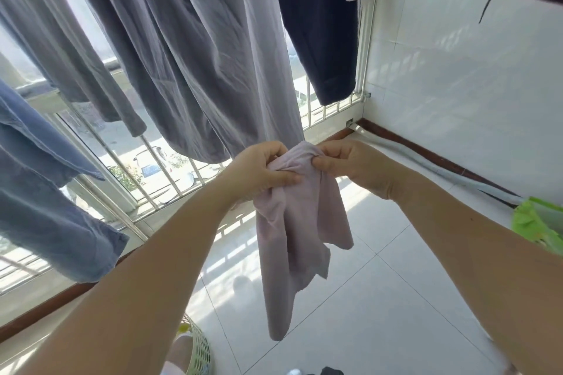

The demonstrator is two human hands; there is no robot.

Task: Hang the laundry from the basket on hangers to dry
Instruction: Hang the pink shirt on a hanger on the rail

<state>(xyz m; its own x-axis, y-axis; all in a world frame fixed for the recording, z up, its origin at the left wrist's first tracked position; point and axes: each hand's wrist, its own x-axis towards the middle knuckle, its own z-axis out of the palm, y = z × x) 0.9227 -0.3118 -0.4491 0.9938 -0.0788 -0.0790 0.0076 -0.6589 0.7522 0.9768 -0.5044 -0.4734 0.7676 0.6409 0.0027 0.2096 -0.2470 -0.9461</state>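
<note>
we see the left hand (262, 172) and right hand (344, 164) pinching a pale pink garment (292, 240) at centre (basket (199, 350) at 7 o'clock); bunched fabric could slip floorward.

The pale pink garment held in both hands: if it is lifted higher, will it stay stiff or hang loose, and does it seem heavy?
The pale pink garment is probably floppy: it bunches where the left hand and right hand pinch it, and the rest hangs in folds. It seems light, since fingertip pinches carry it. It would likely sag and swing, not hold shape.
</note>
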